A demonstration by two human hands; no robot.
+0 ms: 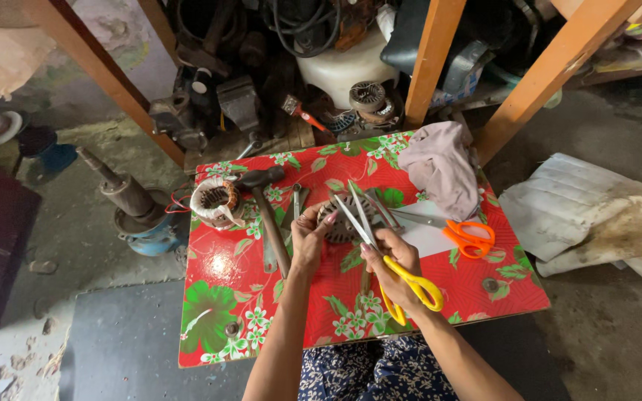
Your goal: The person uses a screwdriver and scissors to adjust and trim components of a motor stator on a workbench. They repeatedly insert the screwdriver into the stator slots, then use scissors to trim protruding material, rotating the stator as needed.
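Observation:
My right hand [395,271] grips yellow-handled scissors [380,252], blades open and pointing up-left over a round metal motor stator [339,219]. My left hand [307,238] rests on the stator's left side, fingers pinching at its rim. Both sit on a small table with a red floral cover [221,312]. Left of my left hand lies a hammer [267,212]. Orange-handled scissors [466,238] lie to the right on a white sheet.
A wound copper coil stator [217,202] stands at the table's left back corner, a pinkish cloth [443,167] at the right back. Orange wooden legs [429,63] and motor parts crowd behind. A blue-based motor shaft [139,212] stands on the floor left; white sacking [588,215] lies right.

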